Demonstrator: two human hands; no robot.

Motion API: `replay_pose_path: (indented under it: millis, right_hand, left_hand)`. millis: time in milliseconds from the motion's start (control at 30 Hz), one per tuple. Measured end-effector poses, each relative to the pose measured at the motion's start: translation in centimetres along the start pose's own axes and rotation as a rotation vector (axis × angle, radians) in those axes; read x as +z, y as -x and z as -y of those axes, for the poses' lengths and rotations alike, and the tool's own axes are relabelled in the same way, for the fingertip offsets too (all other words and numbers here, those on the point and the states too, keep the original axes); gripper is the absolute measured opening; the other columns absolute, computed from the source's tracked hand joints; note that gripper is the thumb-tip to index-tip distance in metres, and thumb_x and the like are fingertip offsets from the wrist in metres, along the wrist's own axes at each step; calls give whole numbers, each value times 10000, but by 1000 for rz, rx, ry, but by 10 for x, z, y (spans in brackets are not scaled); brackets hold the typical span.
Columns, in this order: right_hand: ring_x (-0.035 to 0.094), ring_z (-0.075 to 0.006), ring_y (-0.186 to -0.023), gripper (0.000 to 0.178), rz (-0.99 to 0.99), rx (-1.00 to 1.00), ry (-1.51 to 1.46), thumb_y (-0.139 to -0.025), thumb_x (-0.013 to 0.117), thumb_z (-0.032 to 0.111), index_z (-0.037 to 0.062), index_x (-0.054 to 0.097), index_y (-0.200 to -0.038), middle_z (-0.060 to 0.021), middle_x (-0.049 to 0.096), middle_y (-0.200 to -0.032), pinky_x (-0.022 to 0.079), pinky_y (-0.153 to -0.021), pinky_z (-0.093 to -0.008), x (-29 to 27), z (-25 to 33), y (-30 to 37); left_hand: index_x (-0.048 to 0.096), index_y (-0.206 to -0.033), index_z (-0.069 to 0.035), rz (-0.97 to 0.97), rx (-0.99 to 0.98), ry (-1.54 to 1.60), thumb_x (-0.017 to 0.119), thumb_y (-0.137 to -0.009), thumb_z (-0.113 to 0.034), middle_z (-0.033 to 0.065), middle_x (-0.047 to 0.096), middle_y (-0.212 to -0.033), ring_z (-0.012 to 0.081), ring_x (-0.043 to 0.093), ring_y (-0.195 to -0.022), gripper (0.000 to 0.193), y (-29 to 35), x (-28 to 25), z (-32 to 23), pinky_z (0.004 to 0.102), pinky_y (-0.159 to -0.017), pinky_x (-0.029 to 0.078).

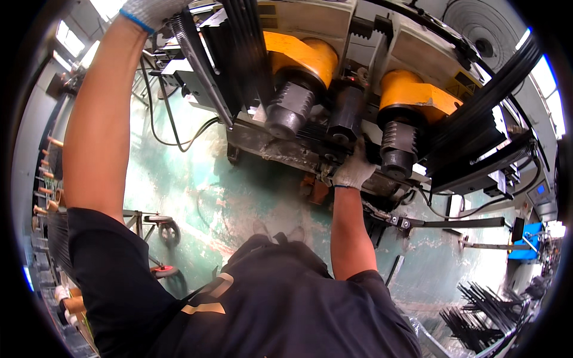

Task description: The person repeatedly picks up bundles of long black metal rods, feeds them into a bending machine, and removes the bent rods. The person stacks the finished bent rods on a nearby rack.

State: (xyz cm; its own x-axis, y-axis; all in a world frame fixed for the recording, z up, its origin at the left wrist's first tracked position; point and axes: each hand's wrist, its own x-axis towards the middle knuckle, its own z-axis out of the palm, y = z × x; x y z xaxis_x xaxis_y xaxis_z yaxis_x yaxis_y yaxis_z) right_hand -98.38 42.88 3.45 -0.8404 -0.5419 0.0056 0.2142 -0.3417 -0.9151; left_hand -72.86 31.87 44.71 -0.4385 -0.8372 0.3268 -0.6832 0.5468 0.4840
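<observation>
Both my hands wear white knitted gloves with blue cuffs. My left hand (156,11) is raised at the upper left beside a dark ribbed column (200,59) of the machine; the picture's edge cuts off its fingers. My right hand (356,169) is at the machine's front, its fingers stretched upward just below a dark faceted cylinder (345,113); the fingertips are in shadow, and I cannot tell whether they touch it. On either side are a left toothed metal roller (289,110) and a right toothed metal roller (399,146), under a left yellow housing (304,56) and a right yellow housing (418,92).
Black slanted columns (477,128) flank the machine on the right, with a bar (459,223) jutting below. Cables (182,143) loop on the left. A wheeled cart (169,232) stands at lower left on the worn green floor (179,185). Thin dark rods (480,316) are piled at lower right.
</observation>
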Motion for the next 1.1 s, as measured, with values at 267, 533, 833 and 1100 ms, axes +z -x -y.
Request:
replay_pose_path:
  millis: [267, 533, 833, 1100]
  right_hand:
    - [650, -163, -952, 274, 22, -66, 12, -995, 681, 132, -73, 695, -1177, -81, 714, -1123, 536, -874, -331, 0, -7, 1]
    - [653, -210, -1028, 317, 6, 3, -1, -968, 703, 84, -89, 660, -1231, -112, 706, -1231, 518, -930, -350, -6, -4, -9]
    - [656, -207, -1016, 367, 1, -35, 116, -956, 741, 113, -89, 651, -1248, -110, 717, -1204, 518, -926, -348, 1, 1, -10]
    - [681, -359, -1167, 708, 474, -391, 1614, -824, 728, 206, 129, 524, -1498, -177, 654, -1380, 526, -1021, -406, -33, 55, 39]
  left_hand:
    - [703, -1294, -27, 0, 60, -8, 705, -979, -331, 151, 724, -1258, 247, 688, -1122, 438, 5, -4, -5, 363, -994, 535]
    - [725, -1247, -15, -1, -2, 66, 692, -987, -322, 158, 727, -1270, 252, 681, -1172, 403, -2, 2, -3, 361, -1050, 515]
    - [793, -1065, -8, -95, -120, 193, 756, -932, -213, 94, 781, -969, 174, 711, -866, 247, 16, 9, -40, 309, -820, 587]
    - [815, -972, -121, -248, 376, -195, 704, -972, -346, 159, 780, -890, 204, 764, -747, 251, 84, -16, -3, 312, -1021, 563]
